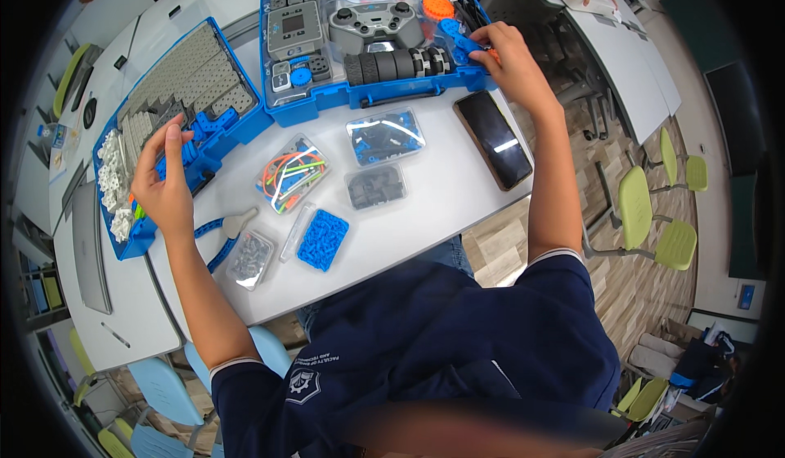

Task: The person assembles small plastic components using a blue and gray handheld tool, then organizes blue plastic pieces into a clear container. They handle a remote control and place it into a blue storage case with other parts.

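- A pale grey tabletop fills the middle of the head view, its near edge at the person's chest; more pale tables stand beyond it and at the left.
- The floor is wood-patterned, with yellow-green chairs at the right and light blue chairs below the near-left corner.
- Two open blue kit trays sit along the far edge: the left tray holds grey beams and white pieces, the right tray a grey controller, black wheels, an orange gear and a grey control unit.
- The left hand rests over the near wall of the left tray, fingers curled around small blue parts; what exactly is pinched cannot be told.
- The right hand reaches to the right end of the right tray, fingers closed on a blue plastic piece by the wheels.
- The hands are well apart, one at each tray.
- Between them, toward the middle of the tabletop, lie clear boxes: one with coloured cables, one with blue and black parts, one with dark parts.
- A box of blue pins and one of grey pieces lie near the near edge.
- A black phone lies just below the right wrist, toward the right edge.
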The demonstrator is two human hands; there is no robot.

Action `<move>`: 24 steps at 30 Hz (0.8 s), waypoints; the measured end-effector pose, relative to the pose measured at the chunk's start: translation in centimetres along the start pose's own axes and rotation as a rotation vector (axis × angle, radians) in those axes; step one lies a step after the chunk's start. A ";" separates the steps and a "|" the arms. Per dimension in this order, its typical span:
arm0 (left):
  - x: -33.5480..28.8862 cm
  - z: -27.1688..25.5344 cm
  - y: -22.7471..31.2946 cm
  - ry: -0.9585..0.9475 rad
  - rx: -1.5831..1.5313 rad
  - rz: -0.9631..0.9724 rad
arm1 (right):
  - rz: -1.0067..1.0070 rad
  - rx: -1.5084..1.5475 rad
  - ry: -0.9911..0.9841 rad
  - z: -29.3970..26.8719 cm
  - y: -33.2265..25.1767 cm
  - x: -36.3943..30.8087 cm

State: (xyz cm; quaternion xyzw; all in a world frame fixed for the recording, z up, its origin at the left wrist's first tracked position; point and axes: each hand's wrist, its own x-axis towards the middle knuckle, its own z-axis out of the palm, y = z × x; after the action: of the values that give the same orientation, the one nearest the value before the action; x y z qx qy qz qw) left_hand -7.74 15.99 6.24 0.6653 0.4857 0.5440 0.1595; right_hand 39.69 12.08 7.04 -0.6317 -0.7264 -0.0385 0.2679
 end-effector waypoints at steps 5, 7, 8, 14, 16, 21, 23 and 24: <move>0.0 0.0 0.0 -0.003 -0.004 -0.016 | 0.183 0.102 -0.045 -1.0 0.1 -0.2; 0.0 0.1 -0.1 -0.004 -0.003 -0.027 | 0.148 0.073 -0.073 -1.1 0.2 -0.1; -0.1 0.2 -0.1 -0.005 -0.013 -0.014 | 0.133 0.057 -0.092 -1.1 0.2 -0.1; 0.0 0.1 -0.1 -0.012 -0.003 -0.028 | 0.141 0.060 -0.126 -1.2 0.2 0.0; 0.0 0.1 -0.1 -0.017 0.018 -0.051 | 0.079 -0.012 -0.095 -1.2 0.2 0.1; -0.1 0.2 -0.2 -0.020 -0.006 -0.028 | 0.126 -0.059 -0.108 -1.3 0.0 0.3; -0.1 0.2 -0.1 -0.021 -0.008 -0.021 | 0.123 -0.082 -0.112 -1.3 0.1 0.5; -0.1 0.2 -0.1 -0.022 -0.010 -0.016 | 0.150 -0.054 -0.121 -1.3 0.1 0.5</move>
State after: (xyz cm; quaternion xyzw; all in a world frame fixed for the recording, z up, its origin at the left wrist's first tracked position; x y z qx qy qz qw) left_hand -7.61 16.04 6.02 0.6665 0.4867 0.5377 0.1726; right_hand 40.17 12.05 8.33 -0.6924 -0.6908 0.0003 0.2083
